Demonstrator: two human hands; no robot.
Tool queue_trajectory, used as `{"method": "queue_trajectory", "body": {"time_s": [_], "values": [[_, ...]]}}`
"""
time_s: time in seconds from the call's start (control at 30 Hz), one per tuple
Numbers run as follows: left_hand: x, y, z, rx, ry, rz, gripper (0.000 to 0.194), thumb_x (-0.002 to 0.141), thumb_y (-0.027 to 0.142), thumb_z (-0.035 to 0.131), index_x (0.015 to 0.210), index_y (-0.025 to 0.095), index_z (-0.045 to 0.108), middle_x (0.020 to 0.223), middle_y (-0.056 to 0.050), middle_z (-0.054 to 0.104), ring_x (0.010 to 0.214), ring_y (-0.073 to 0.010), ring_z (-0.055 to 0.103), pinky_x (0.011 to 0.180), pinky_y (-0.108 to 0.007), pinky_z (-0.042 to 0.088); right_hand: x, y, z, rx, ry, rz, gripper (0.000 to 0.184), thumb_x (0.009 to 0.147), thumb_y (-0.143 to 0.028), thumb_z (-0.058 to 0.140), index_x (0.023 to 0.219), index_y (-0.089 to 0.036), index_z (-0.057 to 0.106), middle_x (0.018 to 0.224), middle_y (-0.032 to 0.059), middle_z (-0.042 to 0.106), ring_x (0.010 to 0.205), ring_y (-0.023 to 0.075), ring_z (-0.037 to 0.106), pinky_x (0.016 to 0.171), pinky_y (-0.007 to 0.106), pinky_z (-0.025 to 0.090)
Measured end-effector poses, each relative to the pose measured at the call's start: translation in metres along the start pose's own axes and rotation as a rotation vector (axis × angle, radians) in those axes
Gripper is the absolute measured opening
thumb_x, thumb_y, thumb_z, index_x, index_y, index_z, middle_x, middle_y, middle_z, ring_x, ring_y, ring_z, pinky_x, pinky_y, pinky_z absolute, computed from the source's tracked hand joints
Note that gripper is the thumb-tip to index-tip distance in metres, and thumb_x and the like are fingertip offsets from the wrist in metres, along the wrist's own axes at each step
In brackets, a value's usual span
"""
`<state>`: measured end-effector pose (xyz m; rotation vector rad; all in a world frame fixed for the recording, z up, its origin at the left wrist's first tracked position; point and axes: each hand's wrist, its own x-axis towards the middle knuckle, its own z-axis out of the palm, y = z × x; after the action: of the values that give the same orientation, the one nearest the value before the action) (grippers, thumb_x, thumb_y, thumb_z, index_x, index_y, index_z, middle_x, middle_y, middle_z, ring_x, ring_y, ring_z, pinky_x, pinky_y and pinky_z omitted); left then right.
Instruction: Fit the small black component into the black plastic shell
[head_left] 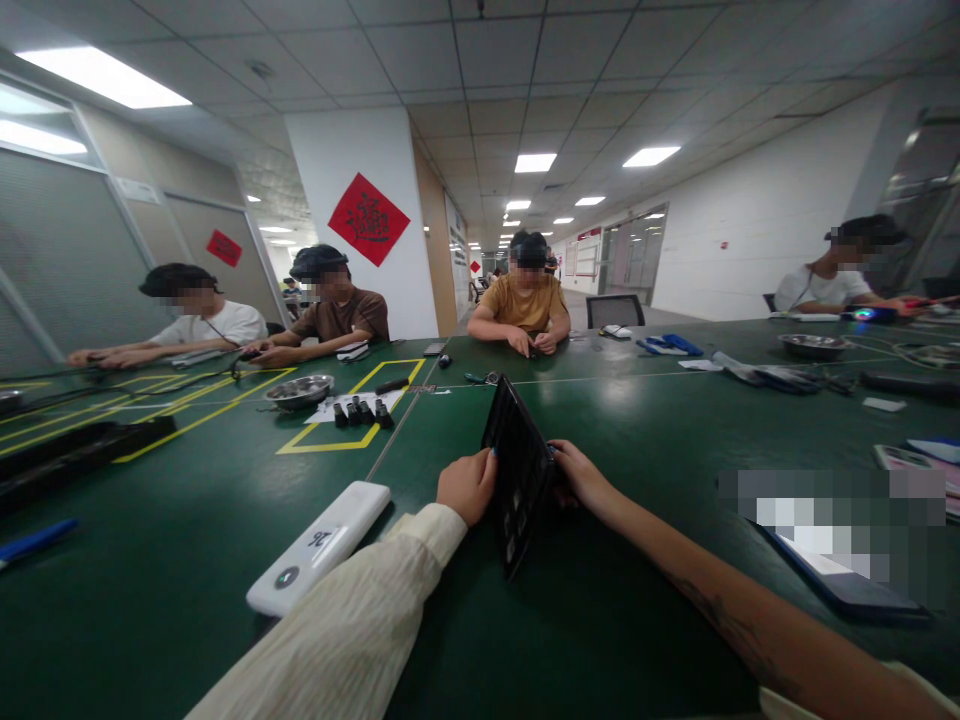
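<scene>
A flat black panel point(519, 480) with raised or recessed shapes on one face stands tilted, nearly on edge, in front of me. My left hand point(466, 487) is closed at its left side, with the thumb near the face. On the other side my right hand point(583, 478) grips the right edge, its fingers partly hidden behind. Whether the lower corner touches the table is unclear. Beside my left forearm lies a white power bank point(319, 550) marked with a number.
On the green table point(630, 400) are a metal bowl point(300, 391), several black cylinders point(364, 412) on paper, a blurred-out phone-like device point(840, 560) at right and a blue pen-like object point(37, 543) at left. Across sits a person in a tan shirt point(525, 298); other people sit around.
</scene>
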<state>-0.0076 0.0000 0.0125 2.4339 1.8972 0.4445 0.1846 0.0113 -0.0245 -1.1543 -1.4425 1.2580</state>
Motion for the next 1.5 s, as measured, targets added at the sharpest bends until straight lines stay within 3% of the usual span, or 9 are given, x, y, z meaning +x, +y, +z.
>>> {"method": "queue_trajectory", "body": {"time_s": [0.37, 0.63, 0.97, 1.5], "values": [[0.000, 0.000, 0.002, 0.046, 0.011, 0.018, 0.035, 0.088, 0.033, 0.024, 0.096, 0.021, 0.056, 0.091, -0.007, 0.066, 0.086, -0.0209, 0.061, 0.066, -0.027, 0.039, 0.002, 0.003, 0.000, -0.016, 0.013, -0.003, 0.033, 0.083, -0.036, 0.033, 0.109, -0.018, 0.039, 0.053, -0.0056, 0.052, 0.032, 0.0081, 0.047, 0.028, 0.016, 0.027], [0.000, -0.001, 0.002, 0.022, 0.012, 0.028, 0.043, 0.091, 0.036, 0.015, 0.088, 0.021, 0.055, 0.084, -0.006, 0.065, 0.081, -0.0199, 0.062, 0.063, -0.026, 0.037, -0.002, -0.005, 0.001, -0.008, 0.005, 0.028, 0.031, 0.084, -0.035, 0.033, 0.109, -0.019, 0.039, 0.053, -0.0050, 0.053, 0.033, 0.0089, 0.047, 0.028, 0.016, 0.027], [0.000, 0.000, 0.001, 0.030, -0.010, 0.009, 0.034, 0.088, 0.035, 0.025, 0.094, 0.021, 0.055, 0.091, -0.007, 0.065, 0.087, -0.0202, 0.061, 0.066, -0.027, 0.038, -0.003, -0.007, 0.002, -0.036, 0.012, 0.031, 0.031, 0.084, -0.033, 0.031, 0.110, -0.017, 0.039, 0.049, -0.0053, 0.051, 0.033, 0.0092, 0.046, 0.028, 0.017, 0.027], [0.000, 0.001, 0.000, 0.023, -0.005, -0.001, 0.035, 0.088, 0.034, 0.024, 0.097, 0.021, 0.056, 0.091, -0.007, 0.065, 0.087, -0.0202, 0.060, 0.068, -0.027, 0.039, -0.001, -0.003, 0.001, -0.020, 0.012, 0.022, 0.029, 0.084, -0.033, 0.033, 0.108, -0.019, 0.040, 0.054, -0.0048, 0.053, 0.032, 0.0080, 0.046, 0.028, 0.017, 0.028]]}}
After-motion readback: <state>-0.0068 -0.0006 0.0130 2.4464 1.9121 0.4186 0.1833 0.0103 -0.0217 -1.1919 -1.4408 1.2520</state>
